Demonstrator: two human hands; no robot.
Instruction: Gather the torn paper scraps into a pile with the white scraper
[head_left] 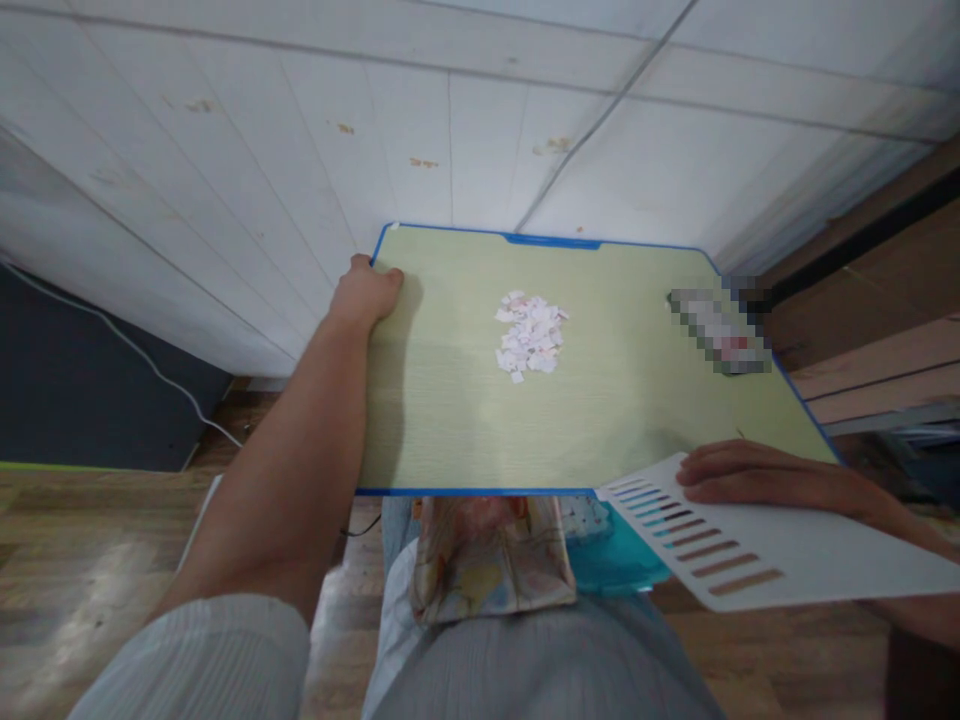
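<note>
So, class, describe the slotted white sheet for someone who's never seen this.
Find the blue-edged table. At its near right corner, the right hand holds a flat white sheet. Unlike the white paper scraps, it's one piece with a row of slots.

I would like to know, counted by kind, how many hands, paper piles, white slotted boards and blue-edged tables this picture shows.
Hands, left hand and right hand: 2
Paper pile: 1
White slotted board: 1
Blue-edged table: 1
Total: 5
</note>
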